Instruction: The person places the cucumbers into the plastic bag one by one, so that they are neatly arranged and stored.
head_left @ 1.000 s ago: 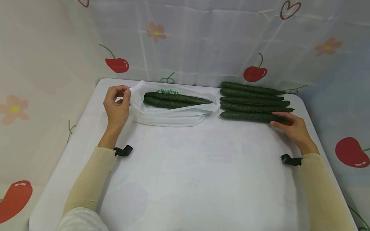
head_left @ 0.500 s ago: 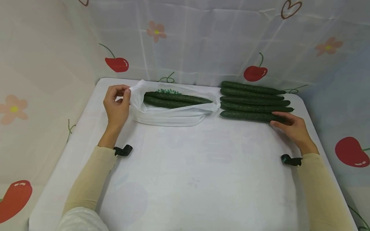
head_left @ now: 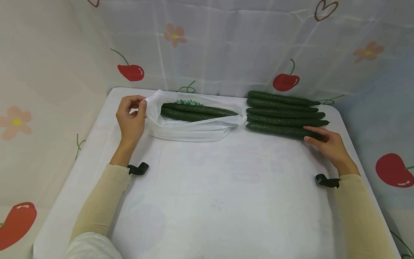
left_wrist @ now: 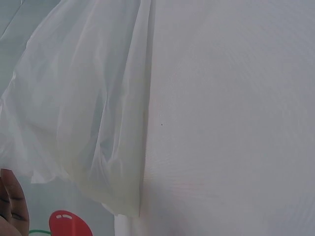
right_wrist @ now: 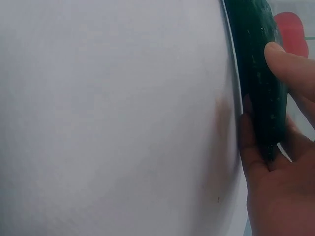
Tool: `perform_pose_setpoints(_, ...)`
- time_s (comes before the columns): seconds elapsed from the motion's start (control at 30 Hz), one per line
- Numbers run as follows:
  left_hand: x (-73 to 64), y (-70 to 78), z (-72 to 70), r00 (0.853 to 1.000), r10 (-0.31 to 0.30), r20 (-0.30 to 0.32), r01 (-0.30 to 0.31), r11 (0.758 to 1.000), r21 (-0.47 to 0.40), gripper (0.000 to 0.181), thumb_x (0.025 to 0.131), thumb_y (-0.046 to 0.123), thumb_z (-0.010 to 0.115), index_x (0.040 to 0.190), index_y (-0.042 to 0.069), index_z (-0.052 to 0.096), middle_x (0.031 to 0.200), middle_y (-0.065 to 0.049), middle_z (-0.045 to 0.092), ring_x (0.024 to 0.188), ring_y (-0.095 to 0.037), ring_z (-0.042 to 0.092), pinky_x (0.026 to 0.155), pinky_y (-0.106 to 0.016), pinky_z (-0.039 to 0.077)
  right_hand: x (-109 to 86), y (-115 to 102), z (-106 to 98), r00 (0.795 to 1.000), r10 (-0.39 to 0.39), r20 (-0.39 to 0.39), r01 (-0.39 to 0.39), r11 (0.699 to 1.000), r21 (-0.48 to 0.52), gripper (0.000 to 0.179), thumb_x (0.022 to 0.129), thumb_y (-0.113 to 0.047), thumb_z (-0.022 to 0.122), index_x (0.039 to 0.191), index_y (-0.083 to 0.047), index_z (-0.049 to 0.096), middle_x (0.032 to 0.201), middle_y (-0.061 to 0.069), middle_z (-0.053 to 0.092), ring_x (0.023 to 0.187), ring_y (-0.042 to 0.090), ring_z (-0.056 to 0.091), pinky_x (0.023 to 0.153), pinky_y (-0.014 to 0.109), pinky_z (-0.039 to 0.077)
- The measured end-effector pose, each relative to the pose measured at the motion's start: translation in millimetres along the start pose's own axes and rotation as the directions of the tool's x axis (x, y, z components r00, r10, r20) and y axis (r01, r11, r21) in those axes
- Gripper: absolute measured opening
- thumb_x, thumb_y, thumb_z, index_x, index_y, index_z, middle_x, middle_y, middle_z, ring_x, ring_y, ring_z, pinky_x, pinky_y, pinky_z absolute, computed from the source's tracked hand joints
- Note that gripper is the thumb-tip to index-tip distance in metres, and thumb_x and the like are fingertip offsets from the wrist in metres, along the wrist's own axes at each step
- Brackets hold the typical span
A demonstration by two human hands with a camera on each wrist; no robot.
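My left hand [head_left: 130, 117] pinches the left edge of a white plastic bag [head_left: 191, 135], which lies on its side along the back of the table. Two dark green cucumbers [head_left: 197, 110] show through the bag's opening. At the right, my right hand [head_left: 330, 145] grips the right end of the front cucumber [head_left: 278, 130]. In the right wrist view the thumb lies on one side of this cucumber [right_wrist: 256, 54] and the fingers on the other. Behind it, several more cucumbers [head_left: 284, 113] lie side by side. The left wrist view shows the bag [left_wrist: 83, 98] beside bare tabletop.
A white cloth covers the table [head_left: 226, 201]. A curtain [head_left: 226, 46] printed with cherries and flowers hangs right behind the table's back edge and along both sides. The bag's right end nearly meets the left ends of the cucumbers in the row.
The front cucumber's left end has shifted slightly toward the back, and my right hand has moved a little to the right. My left hand and the bag stay still.
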State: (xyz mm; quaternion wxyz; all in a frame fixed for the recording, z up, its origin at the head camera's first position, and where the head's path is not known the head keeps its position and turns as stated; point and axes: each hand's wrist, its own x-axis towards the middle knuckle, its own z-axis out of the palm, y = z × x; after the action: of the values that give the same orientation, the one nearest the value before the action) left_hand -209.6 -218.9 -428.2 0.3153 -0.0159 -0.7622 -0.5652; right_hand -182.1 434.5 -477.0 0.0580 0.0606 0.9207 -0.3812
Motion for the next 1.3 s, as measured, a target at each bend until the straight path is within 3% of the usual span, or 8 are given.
perform_pose_setpoints(0.07,0.1,1.0,0.3,1.000,-0.001,-0.002,0.001,1.000,-0.001,0.020,0.105,0.007,0.064,0.114,-0.009,0.070,0.104,0.017,0.059,0.091,-0.001,0.056,0.065,-0.014,0.046,-2.1,-1.6,0.1,1.000,-0.017,-0.005,0.018,1.000,0.013,0.059,0.100,-0.049,0.073,0.154,-0.030,0.061,0.159,-0.011,0.053,0.136,0.002,0.049,0.086,0.008,0.039)
perform_pose_setpoints(0.2,0.2,2.6,0.3,1.000,-0.006,-0.003,0.006,1.000,0.003,0.020,0.105,0.008,0.064,0.115,-0.009,0.070,0.104,0.017,0.059,0.092,-0.001,0.057,0.066,-0.016,0.046,-5.3,-3.2,2.6,0.998,-0.054,-0.025,0.054,0.998,0.022,0.054,0.101,-0.044,0.074,0.151,-0.024,0.064,0.151,-0.020,0.057,0.118,-0.011,0.047,0.082,0.008,0.040)
perform_pose_setpoints(0.33,0.8,2.4,0.7,1.000,-0.004,-0.003,0.004,1.000,-0.001,0.020,0.105,0.008,0.064,0.115,-0.009,0.069,0.104,0.018,0.059,0.092,-0.001,0.057,0.067,-0.016,0.046,-6.4,-3.6,3.4,0.999,-0.047,-0.020,0.047,0.999,0.021,0.054,0.102,-0.045,0.072,0.151,-0.023,0.063,0.154,-0.019,0.056,0.130,-0.013,0.045,0.087,0.001,0.038)
perform_pose_setpoints(0.53,1.1,0.2,-0.1,1.000,0.002,-0.003,-0.002,1.000,-0.010,0.021,0.105,0.008,0.064,0.115,-0.009,0.069,0.104,0.017,0.059,0.092,-0.001,0.057,0.066,-0.016,0.046,-6.3,-4.6,4.2,0.998,-0.050,-0.033,0.051,0.998,0.028,0.054,0.104,-0.045,0.070,0.152,-0.022,0.062,0.161,-0.010,0.054,0.146,-0.006,0.042,0.096,0.002,0.037)
perform_pose_setpoints(1.0,1.0,-1.3,-1.9,1.000,0.016,-0.003,-0.016,1.000,-0.016,0.020,0.104,0.007,0.063,0.114,-0.010,0.069,0.103,0.017,0.059,0.090,-0.001,0.057,0.064,-0.014,0.045,-11.0,1.5,7.0,0.999,-0.029,-0.036,0.033,0.990,0.137,0.053,0.105,-0.040,0.069,0.153,-0.019,0.061,0.160,-0.016,0.051,0.152,-0.003,0.035,0.098,-0.001,0.035)
perform_pose_setpoints(1.1,0.4,-1.2,-2.0,1.000,0.015,-0.003,-0.016,1.000,-0.016,0.020,0.104,0.007,0.063,0.114,-0.010,0.069,0.103,0.016,0.059,0.090,-0.001,0.057,0.064,-0.013,0.045,-12.7,1.4,6.0,0.999,-0.022,-0.040,0.027,0.990,0.139,0.054,0.105,-0.041,0.069,0.154,-0.020,0.060,0.159,-0.017,0.050,0.153,-0.002,0.034,0.112,0.008,0.034)
perform_pose_setpoints(1.23,-0.8,-1.0,-2.0,1.000,0.008,-0.002,-0.008,1.000,-0.006,0.020,0.105,0.007,0.063,0.114,-0.010,0.069,0.103,0.017,0.058,0.090,-0.001,0.056,0.064,-0.014,0.045,-14.1,1.8,4.2,0.999,-0.007,-0.050,0.015,0.988,0.154,0.055,0.105,-0.043,0.068,0.154,-0.021,0.059,0.159,-0.017,0.050,0.154,-0.001,0.032,0.129,0.028,0.028)
perform_pose_setpoints(1.3,-1.3,-1.3,-1.8,1.000,0.004,-0.002,-0.004,1.000,0.001,0.020,0.105,0.007,0.063,0.114,-0.009,0.069,0.104,0.017,0.058,0.091,-0.001,0.056,0.065,-0.014,0.045,-14.2,2.1,4.1,0.999,-0.008,-0.054,0.016,0.986,0.167,0.055,0.105,-0.041,0.068,0.155,-0.020,0.059,0.160,-0.017,0.050,0.155,-0.001,0.031,0.128,0.022,0.029)
